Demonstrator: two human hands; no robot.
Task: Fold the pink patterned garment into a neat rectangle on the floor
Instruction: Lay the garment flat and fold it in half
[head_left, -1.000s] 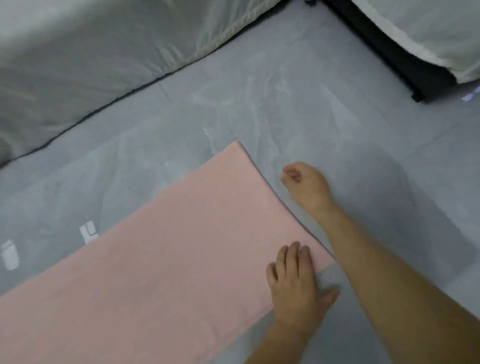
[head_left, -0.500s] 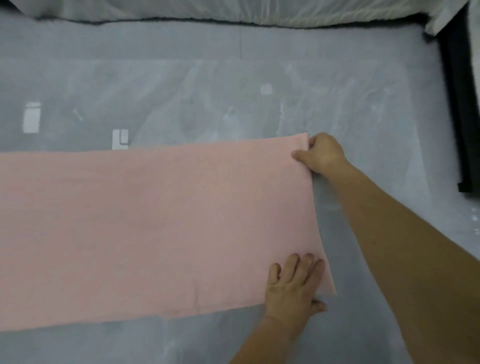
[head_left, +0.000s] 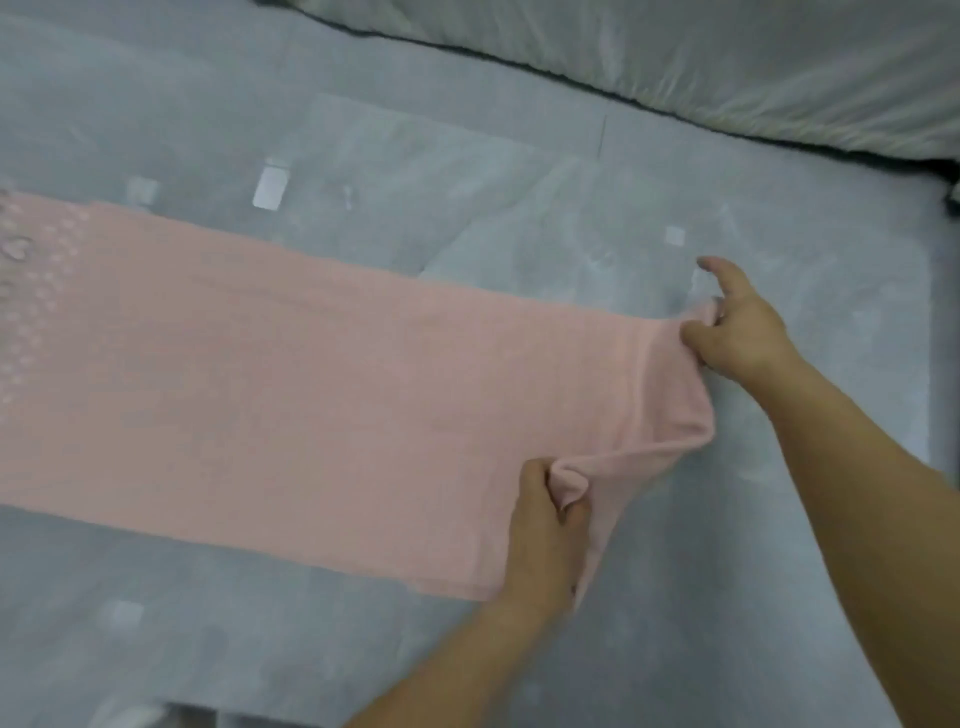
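grey floor: both hands' fingers now pinch the pink garment, its right end lifted, no longer flat.

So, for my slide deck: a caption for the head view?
Left hand and right hand pinch pink garment end corners on grey floor.

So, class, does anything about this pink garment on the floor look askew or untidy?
Only its right end: the pink garment is bunched and lifted there, pinched by the left hand and right hand. The rest lies flat.
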